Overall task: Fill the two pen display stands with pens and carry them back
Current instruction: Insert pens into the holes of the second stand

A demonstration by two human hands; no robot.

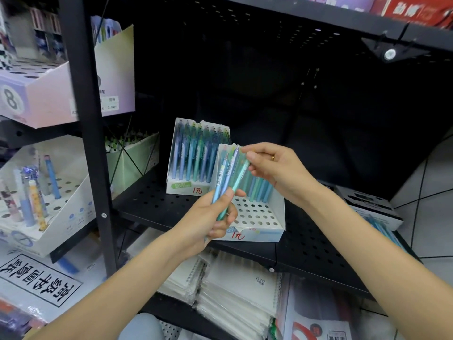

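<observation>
- head view, fig. legend: person crouched at a black perforated shelf [157, 204] w/ two white pen display stands on it.
- left hand [210, 222] — fingers and thumb curled round the lower ends of a small bundle of pens [226, 182], blue and teal; held upright and fanned, prob. so single pens can be picked off the top.
- right hand [274, 168] — fingertips at the upper part of the teal pen in the bundle, thumb and forefinger closing on it in a light pinch; whether it is fully gripped cannot be told. judged step: drawing one pen out to seat it in a hole.
- front stand [257, 217] sits at the shelf's front edge, just beside and in front of the other; rear rows hold pens, front rows of holes are bare — so approx. half filled, judged.
- rear stand [193, 155] is packed w/ blue-green pens in every row that shows; looks done.
- bundle hangs directly above the front stand, keeping each transfer short.
- open box [375, 209] w/ more teal pens lies on the shelf to the right — likely the supply.
- stacked notebooks [235, 290] lie on the level below.
- carrying back not yet begun; both stands rest on the shelf.
</observation>
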